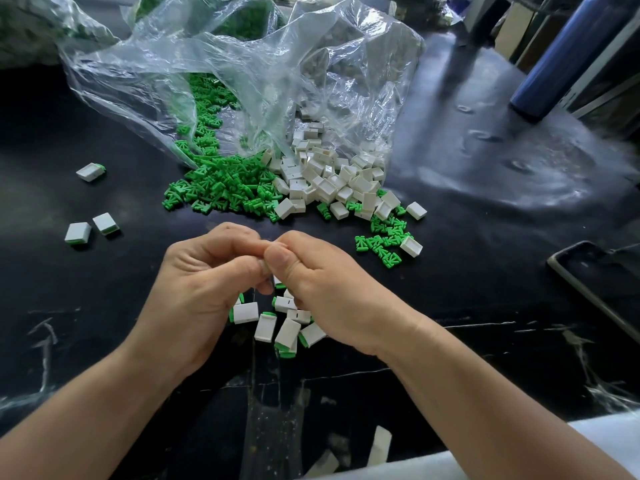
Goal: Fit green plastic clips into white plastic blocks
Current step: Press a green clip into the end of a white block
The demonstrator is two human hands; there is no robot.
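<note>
The left hand (204, 271) and right hand (322, 282) are curled with fingertips pressed together; what is held cannot be told. Toward the far edge of the bench (485, 292), clips (221, 181) and blocks (325, 178) are heaped.

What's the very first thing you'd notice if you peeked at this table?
A bright heap of green clips spills from a crinkly clear plastic bag in the middle of the black table, right beside a heap of white blocks. Closer in, the left hand and right hand pinch together over something mostly hidden, above a little cluster of finished pieces, white with green ends.
</note>
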